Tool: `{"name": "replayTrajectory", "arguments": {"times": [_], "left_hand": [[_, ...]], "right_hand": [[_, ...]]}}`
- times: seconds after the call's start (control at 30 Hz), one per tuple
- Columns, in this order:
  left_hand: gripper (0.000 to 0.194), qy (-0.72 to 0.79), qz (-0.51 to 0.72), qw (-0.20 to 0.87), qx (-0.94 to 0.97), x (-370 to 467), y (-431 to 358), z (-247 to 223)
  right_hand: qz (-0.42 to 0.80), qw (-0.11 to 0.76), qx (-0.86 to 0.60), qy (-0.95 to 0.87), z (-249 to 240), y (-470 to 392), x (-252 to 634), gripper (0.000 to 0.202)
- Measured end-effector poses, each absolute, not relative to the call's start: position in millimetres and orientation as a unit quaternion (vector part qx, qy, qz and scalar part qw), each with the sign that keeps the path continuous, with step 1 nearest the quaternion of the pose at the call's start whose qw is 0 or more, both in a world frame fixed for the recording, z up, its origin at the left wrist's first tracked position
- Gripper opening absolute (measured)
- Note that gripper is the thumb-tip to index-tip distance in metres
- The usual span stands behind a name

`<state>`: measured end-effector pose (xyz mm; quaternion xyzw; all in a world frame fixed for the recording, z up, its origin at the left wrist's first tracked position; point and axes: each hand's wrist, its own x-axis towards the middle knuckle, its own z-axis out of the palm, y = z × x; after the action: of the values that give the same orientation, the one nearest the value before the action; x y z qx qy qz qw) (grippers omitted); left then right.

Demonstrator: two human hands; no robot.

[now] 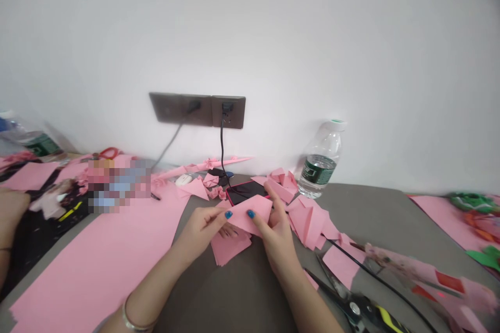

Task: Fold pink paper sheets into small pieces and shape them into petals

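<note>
A folded piece of pink paper (250, 213) is held up between both hands over the grey table. My left hand (205, 229) pinches its left corner between thumb and fingers. On the right side, my right hand (275, 229) grips the paper with the thumb on its near face, the index finger stretched up behind. Just below the held piece lies a stack of pink paper squares (231, 248). Behind it is a phone (244, 192) with a dark screen and a pink edge.
Large pink sheets (113, 250) cover the left. Crumpled pink pieces (308, 221), scissors (351, 307), a pink glue gun (425, 273) and its black cable lie right. A water bottle (318, 164) stands by the wall. Another person's hand (11, 213) is far left.
</note>
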<state>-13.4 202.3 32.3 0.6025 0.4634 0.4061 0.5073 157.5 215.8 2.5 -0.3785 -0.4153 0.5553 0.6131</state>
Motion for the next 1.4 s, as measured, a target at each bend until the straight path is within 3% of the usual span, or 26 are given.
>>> {"name": "replayTrajectory", "arguments": {"times": [0.2, 0.7, 1.0, 1.23, 1.4], "left_hand": [[0.057, 0.433, 0.343, 0.53, 0.643, -7.8, 196.8, 37.2], [0.057, 0.426, 0.418, 0.649, 0.471, 3.2, 197.0, 30.3], [0.051, 0.413, 0.356, 0.622, 0.561, 4.4, 193.6, 26.4], [0.048, 0.426, 0.346, 0.605, 0.577, 4.9, 193.9, 33.9], [0.049, 0.44, 0.302, 0.617, 0.578, 5.5, 192.9, 33.7]], "right_hand": [[0.58, 0.622, -0.367, -0.376, 0.1, 218.2, 159.7, 0.082], [0.714, 0.56, -0.245, -0.341, 10.9, 218.9, 153.4, 0.031], [0.592, 0.584, -0.391, -0.393, -0.1, 213.4, 154.0, 0.031], [0.617, 0.586, -0.36, -0.383, -6.2, 216.7, 153.5, 0.038], [0.625, 0.594, -0.362, -0.354, -6.6, 216.4, 154.0, 0.026]]}}
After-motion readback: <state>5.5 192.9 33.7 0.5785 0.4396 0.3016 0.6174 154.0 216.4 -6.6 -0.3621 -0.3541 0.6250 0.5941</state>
